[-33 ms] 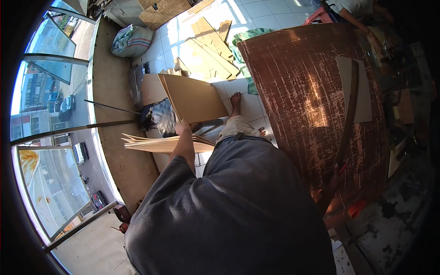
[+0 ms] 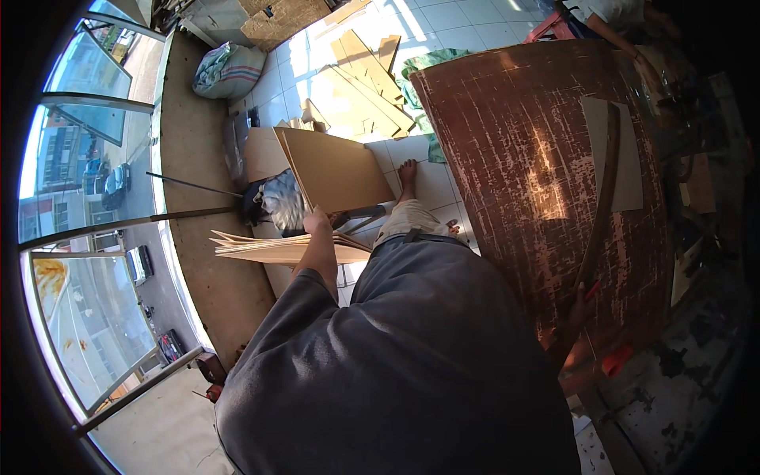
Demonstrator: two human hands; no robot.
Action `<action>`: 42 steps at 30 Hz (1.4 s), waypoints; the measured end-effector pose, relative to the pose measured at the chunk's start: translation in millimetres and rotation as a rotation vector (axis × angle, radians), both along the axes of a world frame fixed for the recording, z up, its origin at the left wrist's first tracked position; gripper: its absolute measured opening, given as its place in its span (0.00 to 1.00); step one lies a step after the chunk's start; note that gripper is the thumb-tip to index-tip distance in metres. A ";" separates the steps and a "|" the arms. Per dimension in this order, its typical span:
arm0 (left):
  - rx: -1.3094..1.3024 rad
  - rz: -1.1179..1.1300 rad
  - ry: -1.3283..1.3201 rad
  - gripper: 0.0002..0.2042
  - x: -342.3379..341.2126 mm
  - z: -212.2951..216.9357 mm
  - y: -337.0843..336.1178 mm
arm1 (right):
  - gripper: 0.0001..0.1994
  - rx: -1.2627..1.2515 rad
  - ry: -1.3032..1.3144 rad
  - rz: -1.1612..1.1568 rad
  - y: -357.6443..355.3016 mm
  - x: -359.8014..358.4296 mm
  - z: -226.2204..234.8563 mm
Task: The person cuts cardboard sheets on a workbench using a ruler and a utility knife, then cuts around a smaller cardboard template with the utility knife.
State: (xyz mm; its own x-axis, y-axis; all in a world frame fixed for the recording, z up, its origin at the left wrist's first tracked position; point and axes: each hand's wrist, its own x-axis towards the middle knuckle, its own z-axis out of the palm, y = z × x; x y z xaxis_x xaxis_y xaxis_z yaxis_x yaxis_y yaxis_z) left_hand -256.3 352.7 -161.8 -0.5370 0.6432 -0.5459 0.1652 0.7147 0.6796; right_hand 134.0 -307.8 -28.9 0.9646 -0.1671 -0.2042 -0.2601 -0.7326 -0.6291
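Sunlight lay in patches across the white tiled floor (image 2: 431, 182) of a workroom with tilted windows (image 2: 87, 190) along its left side. The person's left hand (image 2: 317, 220) was closed around the lower left corner of a tan panel (image 2: 340, 170), which stood tilted just beyond a fanned stack of thin boards (image 2: 293, 252). At the desk (image 2: 491, 134), the right hand (image 2: 580, 309) was near the low end of a long curved strip (image 2: 609, 174), beside a slim red object (image 2: 594, 290); shadow hid its grip, so whether it held either could not be told.

With only one corner visibly held, the tan panel could have swung or slipped, perhaps toward the bare foot (image 2: 407, 178) near it. A knock from its edge might have slid the uneven stack apart. The curved strip, lying across a grey sheet (image 2: 629, 158), could have dragged that sheet if pulled sideways.

Pale scratches covered the desk's red-brown top. Loose tan offcuts (image 2: 364, 67) were scattered on the tiles, near a crumpled green cloth (image 2: 434, 59); a stuffed sack (image 2: 229, 70) sat by the ledge (image 2: 210, 261), and a co-worker's arm (image 2: 617, 39) showed beyond the desk's far end.
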 end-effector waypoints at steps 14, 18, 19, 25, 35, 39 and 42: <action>0.047 -0.082 -0.104 0.24 -60.6 -3.7 -14.3 | 0.37 -0.007 -0.188 -0.081 21.6 -7.3 7.6; 0.041 -0.060 -0.128 0.24 -76.4 9.4 -3.7 | 0.34 0.065 -0.250 -0.308 20.6 -8.9 1.9; -0.003 -0.081 -0.105 0.22 -73.2 12.7 -3.9 | 0.34 0.041 -0.280 -0.366 15.4 -9.4 6.3; 0.073 -0.202 -0.231 0.20 -60.8 5.0 12.4 | 0.32 -0.058 -0.254 -0.471 7.3 -43.4 39.3; 0.101 -0.170 0.101 0.20 -5.7 5.0 58.8 | 0.26 -0.122 -0.264 -0.697 -59.4 -103.0 22.1; 0.057 -0.349 0.132 0.18 20.6 27.6 63.0 | 0.26 -0.195 -0.234 -0.822 -49.4 -106.7 34.1; 0.178 -0.321 -0.007 0.17 13.1 15.3 84.9 | 0.27 0.102 -0.426 -0.810 -37.9 -106.1 44.0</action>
State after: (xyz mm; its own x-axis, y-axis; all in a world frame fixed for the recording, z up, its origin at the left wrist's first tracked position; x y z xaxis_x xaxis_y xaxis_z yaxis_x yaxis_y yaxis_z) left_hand -243.3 437.6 -146.5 -0.2886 0.8636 -0.4134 0.3570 0.4977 0.7905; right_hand 27.9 -345.7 15.1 0.5576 -0.8252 0.0902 -0.4013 -0.3631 -0.8409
